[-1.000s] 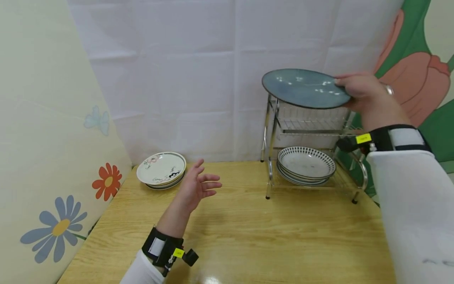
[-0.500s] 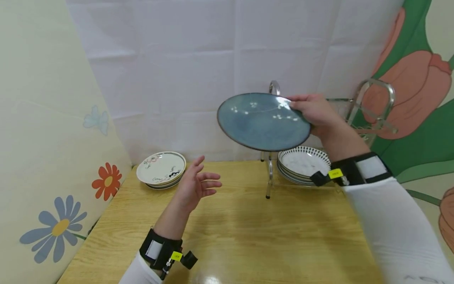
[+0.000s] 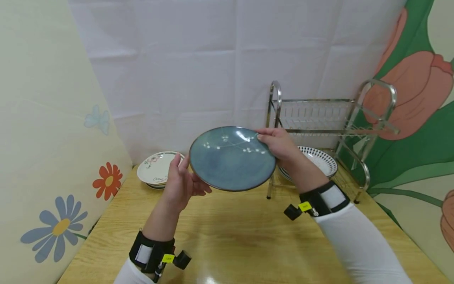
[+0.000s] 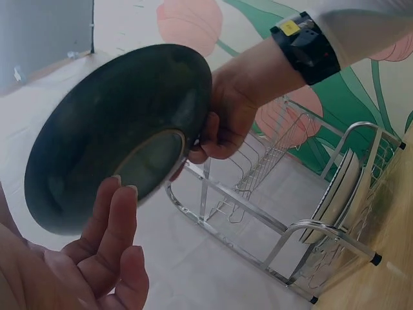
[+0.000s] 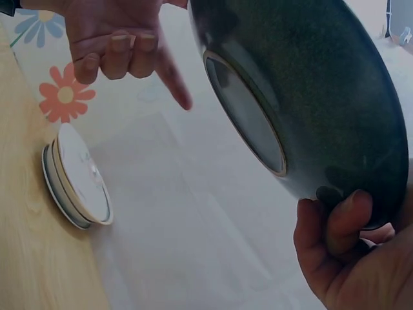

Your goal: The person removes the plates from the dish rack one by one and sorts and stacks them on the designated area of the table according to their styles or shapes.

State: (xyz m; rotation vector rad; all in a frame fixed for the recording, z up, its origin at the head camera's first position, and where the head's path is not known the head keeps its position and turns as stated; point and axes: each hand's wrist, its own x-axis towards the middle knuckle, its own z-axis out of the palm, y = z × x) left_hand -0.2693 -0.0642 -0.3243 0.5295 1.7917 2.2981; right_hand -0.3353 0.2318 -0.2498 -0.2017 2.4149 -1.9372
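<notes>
A blue-glazed plate (image 3: 232, 161) with small white blossoms hangs in the air above the table, tilted slightly. My right hand (image 3: 281, 148) grips its right rim, thumb on top and fingers curled beneath, as the right wrist view shows below the dark underside (image 5: 310, 84). At the left rim is my left hand (image 3: 180, 181), with its fingers (image 4: 119, 219) loosely extended close to the plate's underside. The right wrist view shows a gap between those fingers and the plate's foot; whether the hand touches the rim I cannot tell.
A two-tier metal dish rack (image 3: 319, 132) stands at the right, with a stack of dot-rimmed plates (image 3: 320, 159) on its lower shelf. Several white patterned plates (image 3: 152, 167) are stacked at the back left of the wooden table (image 3: 227, 236), before a white cloth backdrop.
My right hand has carried the blue plate from above the rack leftward and down to the middle. The left hand has shifted slightly left, and now the plate's left rim is beside it.
</notes>
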